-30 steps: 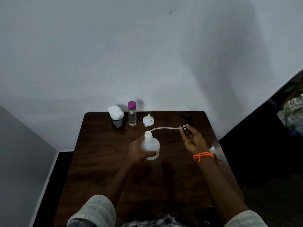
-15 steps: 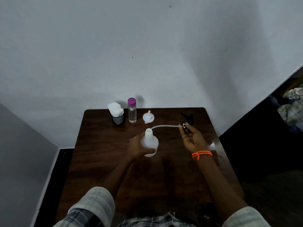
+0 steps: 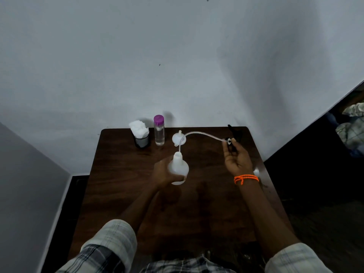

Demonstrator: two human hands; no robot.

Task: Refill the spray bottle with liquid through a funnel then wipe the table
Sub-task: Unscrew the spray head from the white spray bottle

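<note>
My left hand (image 3: 164, 171) grips a white spray bottle (image 3: 178, 168) upright near the middle of the dark wooden table (image 3: 122, 194); its neck is open. My right hand (image 3: 236, 160) holds the black spray head (image 3: 232, 139) off to the right. Its long clear dip tube (image 3: 204, 133) arcs back left, and the tube's end still reaches into the bottle's neck. A small white funnel (image 3: 178, 139) lies on the table behind the bottle. A clear bottle with a purple cap (image 3: 159, 131) stands left of the funnel.
A dark cup stuffed with white tissue (image 3: 140, 133) stands at the back left of the table. The table backs onto a pale wall. A small white object (image 3: 256, 172) shows by the right edge, behind my wrist. Dark floor lies on both sides.
My right hand has lifted the spray head farther up and to the right, drawing more of the dip tube out of the bottle. The left hand keeps the bottle in place.
</note>
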